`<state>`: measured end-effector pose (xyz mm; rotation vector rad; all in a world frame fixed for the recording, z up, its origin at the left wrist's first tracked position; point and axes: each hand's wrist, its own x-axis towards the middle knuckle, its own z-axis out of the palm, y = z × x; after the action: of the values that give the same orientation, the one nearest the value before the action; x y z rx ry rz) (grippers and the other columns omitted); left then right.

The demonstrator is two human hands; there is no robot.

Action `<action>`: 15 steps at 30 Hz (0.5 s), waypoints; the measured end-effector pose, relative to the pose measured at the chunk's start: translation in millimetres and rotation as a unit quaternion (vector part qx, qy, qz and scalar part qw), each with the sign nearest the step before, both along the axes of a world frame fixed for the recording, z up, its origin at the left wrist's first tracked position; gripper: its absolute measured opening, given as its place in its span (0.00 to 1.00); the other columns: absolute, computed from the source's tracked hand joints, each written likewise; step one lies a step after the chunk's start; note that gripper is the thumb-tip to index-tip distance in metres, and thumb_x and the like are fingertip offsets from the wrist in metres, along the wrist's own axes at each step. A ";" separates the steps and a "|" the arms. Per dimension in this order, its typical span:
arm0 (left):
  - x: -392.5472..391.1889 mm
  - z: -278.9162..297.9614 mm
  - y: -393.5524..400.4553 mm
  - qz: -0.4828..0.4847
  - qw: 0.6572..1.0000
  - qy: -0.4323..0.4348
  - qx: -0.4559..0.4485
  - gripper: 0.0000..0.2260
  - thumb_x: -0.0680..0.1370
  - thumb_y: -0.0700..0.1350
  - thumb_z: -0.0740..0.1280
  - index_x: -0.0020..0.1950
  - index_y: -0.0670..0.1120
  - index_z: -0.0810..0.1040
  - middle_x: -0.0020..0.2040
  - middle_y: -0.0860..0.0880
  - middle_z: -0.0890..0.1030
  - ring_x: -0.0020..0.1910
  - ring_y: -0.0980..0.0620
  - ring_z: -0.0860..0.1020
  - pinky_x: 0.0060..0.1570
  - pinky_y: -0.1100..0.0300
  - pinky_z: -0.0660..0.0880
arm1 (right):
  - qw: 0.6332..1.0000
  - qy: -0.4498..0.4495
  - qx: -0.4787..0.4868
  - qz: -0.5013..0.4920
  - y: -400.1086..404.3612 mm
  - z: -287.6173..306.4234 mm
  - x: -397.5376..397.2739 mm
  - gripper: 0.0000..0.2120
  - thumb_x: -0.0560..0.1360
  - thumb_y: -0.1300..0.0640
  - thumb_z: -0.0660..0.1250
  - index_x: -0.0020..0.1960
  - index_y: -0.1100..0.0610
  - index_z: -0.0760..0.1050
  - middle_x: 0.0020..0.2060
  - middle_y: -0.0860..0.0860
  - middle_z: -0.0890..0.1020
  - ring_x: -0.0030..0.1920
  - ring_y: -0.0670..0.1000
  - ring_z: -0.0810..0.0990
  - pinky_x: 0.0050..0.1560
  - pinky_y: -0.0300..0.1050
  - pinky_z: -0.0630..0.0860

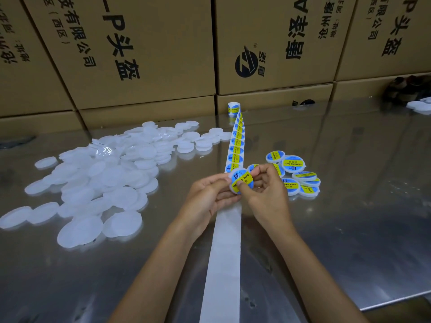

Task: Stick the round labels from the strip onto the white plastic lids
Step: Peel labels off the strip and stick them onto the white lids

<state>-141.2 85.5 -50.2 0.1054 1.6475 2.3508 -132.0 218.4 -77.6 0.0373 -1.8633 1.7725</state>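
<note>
two hands (235,194) around labelled lid (241,181)

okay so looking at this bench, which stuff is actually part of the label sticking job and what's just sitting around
Part of the job:
label strip
lid in both hands
left hand
right hand
pile of plain white lids
labelled lids

Just lying about:
cardboard boxes
dark object at far right

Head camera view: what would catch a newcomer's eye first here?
Two hands at the centre, the left hand and right hand, hold a lid with a blue and yellow label. A big heap of plain white lids lies left, finished labelled lids right. The label strip runs up the middle of the shiny table.
</note>
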 end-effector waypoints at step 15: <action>-2.2 1.8 -4.5 -0.032 0.992 -0.053 0.111 0.11 0.82 0.37 0.61 0.60 0.34 0.79 0.55 0.35 0.84 0.52 0.42 0.85 0.47 0.55 0.83 | 0.994 -0.057 0.090 -0.035 2.8 -7.5 0.3 0.16 0.70 0.43 0.75 0.37 0.54 0.76 0.32 0.49 0.79 0.30 0.42 0.71 0.33 0.32 0.69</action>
<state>-143.4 81.0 -48.3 0.0733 1.3117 2.4368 -131.7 221.2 -85.1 -0.0626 -2.0749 1.5851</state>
